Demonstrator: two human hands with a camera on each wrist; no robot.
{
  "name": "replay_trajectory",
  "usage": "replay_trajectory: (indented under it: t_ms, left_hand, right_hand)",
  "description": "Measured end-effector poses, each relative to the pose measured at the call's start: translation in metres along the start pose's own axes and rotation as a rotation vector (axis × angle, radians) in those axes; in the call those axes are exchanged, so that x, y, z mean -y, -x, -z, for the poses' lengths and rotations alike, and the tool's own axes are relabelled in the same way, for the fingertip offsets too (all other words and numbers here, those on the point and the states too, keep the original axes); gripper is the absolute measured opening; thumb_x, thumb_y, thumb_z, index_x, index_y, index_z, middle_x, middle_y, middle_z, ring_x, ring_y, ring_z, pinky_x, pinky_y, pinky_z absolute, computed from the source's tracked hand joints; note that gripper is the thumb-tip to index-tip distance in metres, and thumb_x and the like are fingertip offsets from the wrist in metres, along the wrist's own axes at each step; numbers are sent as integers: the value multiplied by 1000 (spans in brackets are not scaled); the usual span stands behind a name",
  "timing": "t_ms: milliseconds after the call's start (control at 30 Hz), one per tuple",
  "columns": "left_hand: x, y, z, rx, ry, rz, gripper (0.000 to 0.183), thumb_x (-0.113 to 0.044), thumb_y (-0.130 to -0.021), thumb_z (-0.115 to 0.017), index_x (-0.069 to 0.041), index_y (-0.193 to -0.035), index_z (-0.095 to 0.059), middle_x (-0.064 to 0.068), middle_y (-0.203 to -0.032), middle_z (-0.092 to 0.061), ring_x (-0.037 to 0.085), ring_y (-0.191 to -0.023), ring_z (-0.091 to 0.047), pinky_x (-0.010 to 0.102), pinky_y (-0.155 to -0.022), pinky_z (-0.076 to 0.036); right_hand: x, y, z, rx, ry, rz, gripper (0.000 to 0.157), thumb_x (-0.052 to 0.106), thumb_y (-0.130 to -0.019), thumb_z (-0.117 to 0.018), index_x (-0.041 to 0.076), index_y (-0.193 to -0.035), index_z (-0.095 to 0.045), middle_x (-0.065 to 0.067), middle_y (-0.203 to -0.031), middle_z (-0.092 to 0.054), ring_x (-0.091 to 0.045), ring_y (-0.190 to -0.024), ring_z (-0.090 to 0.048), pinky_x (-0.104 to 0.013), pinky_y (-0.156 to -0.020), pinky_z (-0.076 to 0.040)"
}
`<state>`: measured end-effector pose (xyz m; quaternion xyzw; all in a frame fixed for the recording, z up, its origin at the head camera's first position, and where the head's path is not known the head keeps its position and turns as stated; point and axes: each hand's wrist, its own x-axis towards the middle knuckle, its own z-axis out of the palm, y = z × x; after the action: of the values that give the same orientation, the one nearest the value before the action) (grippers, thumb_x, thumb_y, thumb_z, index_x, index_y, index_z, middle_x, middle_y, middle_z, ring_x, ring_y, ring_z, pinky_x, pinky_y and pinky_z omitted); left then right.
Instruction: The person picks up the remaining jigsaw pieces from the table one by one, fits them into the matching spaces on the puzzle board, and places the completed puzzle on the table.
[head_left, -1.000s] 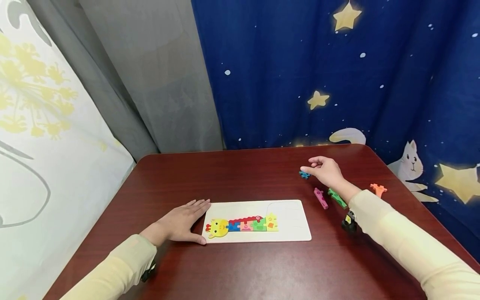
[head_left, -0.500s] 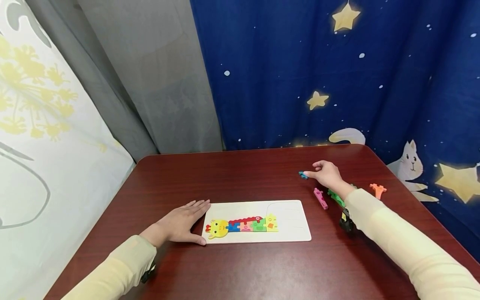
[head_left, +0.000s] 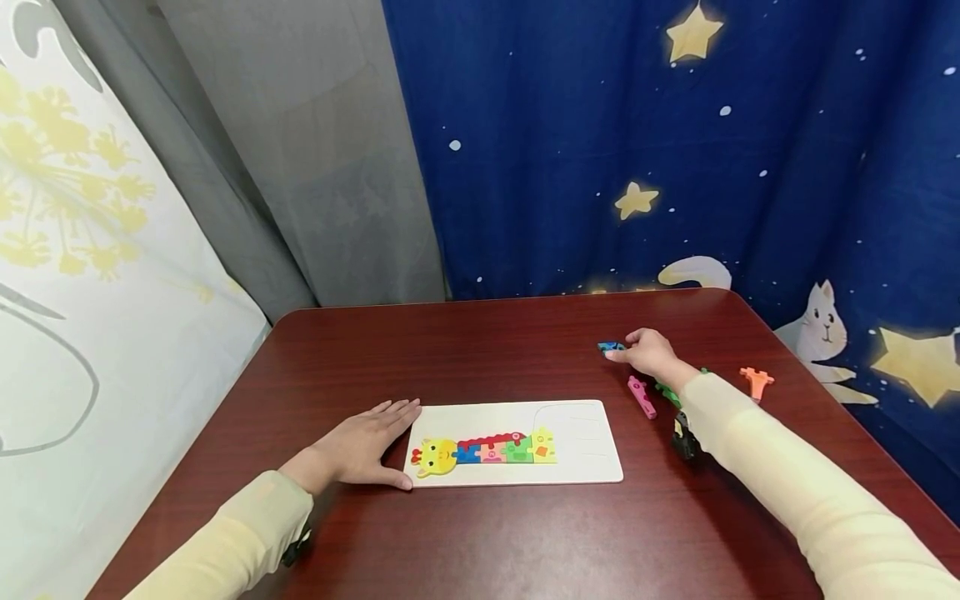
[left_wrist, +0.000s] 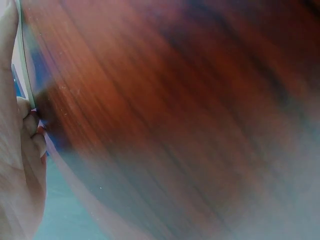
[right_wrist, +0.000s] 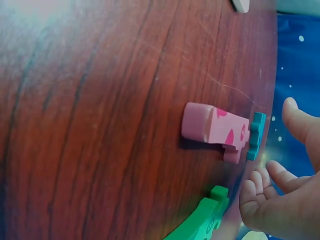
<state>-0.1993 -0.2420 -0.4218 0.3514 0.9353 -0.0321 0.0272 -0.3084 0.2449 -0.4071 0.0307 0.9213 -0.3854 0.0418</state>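
My left hand (head_left: 371,443) lies with spread fingers at the left end of a white puzzle board (head_left: 592,467), its thumb and fingertips along the board's edge. On the board, a giraffe puzzle (head_left: 491,452) shows a yellow head, a red mane strip and several coloured body pieces. Farther right, my right hand (head_left: 651,352) reaches low over the table to a small blue puzzle piece (head_left: 610,346), the thumb overlapping its near edge. In the right wrist view, thumb and forefinger stand apart beside the blue piece (right_wrist: 256,136); the other fingers are curled.
A pink puzzle piece (head_left: 641,397) and a green piece (head_left: 667,394) lie below the right hand, the green one partly covered by the forearm. To their right is an orange piece (head_left: 756,381). Curtains (head_left: 555,150) hang behind the dark red table (head_left: 450,350).
My right hand has come down to the blue piece, shifting slightly right and then closer onto it. The forearm now covers more of the green piece. My left hand and the board stay put.
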Motion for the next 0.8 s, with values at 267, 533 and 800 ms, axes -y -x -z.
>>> replay_trajectory:
  t_ms: [267,533,800]
  left_hand:
    - [0,0,0,0,5,-2,114,-88,-75,-40,-8,-155,-25,5,-159,-23,25,-144,-23,41,-115,-23]
    - [-1,0,0,2,6,1,114,-88,-75,-39,-8,-155,-24,5,-159,-23,25,-144,-23,41,-116,-22]
    - [-1,0,0,-2,13,7,114,-88,-74,-40,-8,-155,-25,5,-159,-24,26,-144,-23,42,-115,-24]
  right_hand:
    - [0,-3,-2,29,107,-12,67,30,-88,-72,-16,-129,-45,-32,-126,-49,-39,-107,-49,-49,-95,-44]
    - [-2,-6,-1,16,124,-14,63,28,-89,-73,-15,-128,-47,-32,-127,-49,-40,-110,-48,-50,-99,-41]
    - [-8,-8,-3,2,96,-12,57,28,-87,-75,-10,-124,-53,-28,-121,-53,-38,-105,-49,-49,-96,-42]
